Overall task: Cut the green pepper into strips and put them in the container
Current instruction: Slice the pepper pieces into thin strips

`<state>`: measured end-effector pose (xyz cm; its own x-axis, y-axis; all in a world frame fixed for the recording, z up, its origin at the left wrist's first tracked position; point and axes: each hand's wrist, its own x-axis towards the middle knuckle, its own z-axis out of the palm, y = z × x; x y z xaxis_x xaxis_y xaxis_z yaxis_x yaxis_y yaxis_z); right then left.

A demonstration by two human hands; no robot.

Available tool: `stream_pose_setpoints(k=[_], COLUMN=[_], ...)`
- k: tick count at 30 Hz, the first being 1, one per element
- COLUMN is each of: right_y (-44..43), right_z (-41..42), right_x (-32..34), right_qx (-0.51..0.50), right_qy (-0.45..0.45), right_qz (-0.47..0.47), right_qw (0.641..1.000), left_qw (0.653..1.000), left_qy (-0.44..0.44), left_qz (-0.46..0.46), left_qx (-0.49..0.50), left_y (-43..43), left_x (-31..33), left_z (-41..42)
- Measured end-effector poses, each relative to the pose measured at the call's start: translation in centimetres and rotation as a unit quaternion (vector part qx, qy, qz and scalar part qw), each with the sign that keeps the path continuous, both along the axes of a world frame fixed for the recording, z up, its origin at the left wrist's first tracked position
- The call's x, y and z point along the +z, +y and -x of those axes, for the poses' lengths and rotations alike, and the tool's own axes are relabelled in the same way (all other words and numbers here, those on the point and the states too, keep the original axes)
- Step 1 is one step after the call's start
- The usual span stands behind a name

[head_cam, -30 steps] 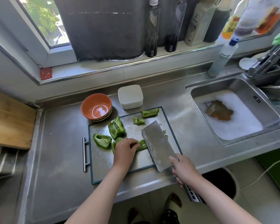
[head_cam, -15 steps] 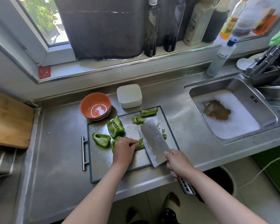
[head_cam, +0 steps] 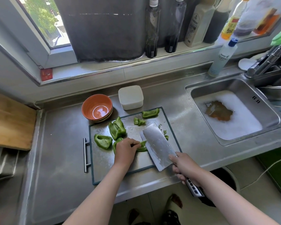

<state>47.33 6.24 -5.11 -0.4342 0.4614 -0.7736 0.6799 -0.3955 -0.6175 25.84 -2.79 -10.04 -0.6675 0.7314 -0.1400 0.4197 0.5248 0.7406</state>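
Observation:
A steel cutting board (head_cam: 102,161) lies on the counter with several green pepper pieces on it. My left hand (head_cam: 126,151) presses curled fingers on one pepper piece (head_cam: 142,146) near the board's middle. My right hand (head_cam: 184,166) grips the handle of a broad cleaver (head_cam: 157,145), whose blade stands right beside that piece. Larger pepper chunks (head_cam: 117,129) lie to the left, smaller bits (head_cam: 139,121) and a strip (head_cam: 150,113) toward the far edge. A white lidded container (head_cam: 131,97) and an orange bowl (head_cam: 96,108) stand behind the board.
A sink (head_cam: 234,114) with foamy water lies to the right, with a tap (head_cam: 266,62) and a detergent bottle (head_cam: 222,57) behind it. Bottles line the window sill. A wooden board (head_cam: 10,120) sits at the left. A bin stands below the counter edge.
The cleaver has shifted left, closer to my left hand's fingers and the pepper piece. My left hand stays on the same piece.

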Motion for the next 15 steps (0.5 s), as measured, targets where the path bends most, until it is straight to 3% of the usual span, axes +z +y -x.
stream_pose_setpoints(k=[8, 11, 13, 15], right_y=[1.2, 1.0, 0.7, 0.4], right_z=[0.8, 1.1, 1.0, 0.9], right_x=[1.7, 2.2, 2.1, 1.9], right_qx=[-0.037, -0.028, -0.032, -0.045], right_qy=[0.030, 0.021, 0.017, 0.018], right_qz=[-0.097, -0.115, -0.120, -0.126], right_qw=[0.994, 0.993, 0.992, 0.991], left_qw=[0.994, 0.993, 0.979, 0.945], left_qy=[0.043, 0.077, 0.129, 0.194], left_qz=[0.049, -0.002, -0.022, 0.014], left_qx=[-0.084, -0.094, -0.156, -0.263], left_y=[-0.4, -0.8, -1.0, -0.7], left_x=[0.5, 0.3, -0.1, -0.2], left_z=[-0.5, -0.3, 0.1, 0.4])
